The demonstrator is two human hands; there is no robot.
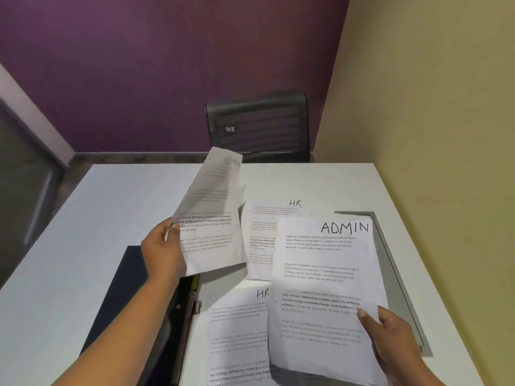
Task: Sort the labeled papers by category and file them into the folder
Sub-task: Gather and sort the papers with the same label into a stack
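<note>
My left hand pinches the left edge of a printed sheet marked ADMIN, lifted and curling above the table. My right hand grips the lower right edge of a small stack of sheets whose top page reads ADMIN. Under that stack a sheet labeled HR lies flat on the table, and another HR sheet lies nearer me. A dark open folder with a metal clip lies under my left forearm, partly hidden.
The white table stretches left and far. A grey recessed panel sits along its right side beside a beige wall. A black mesh chair stands beyond the far edge against a purple wall.
</note>
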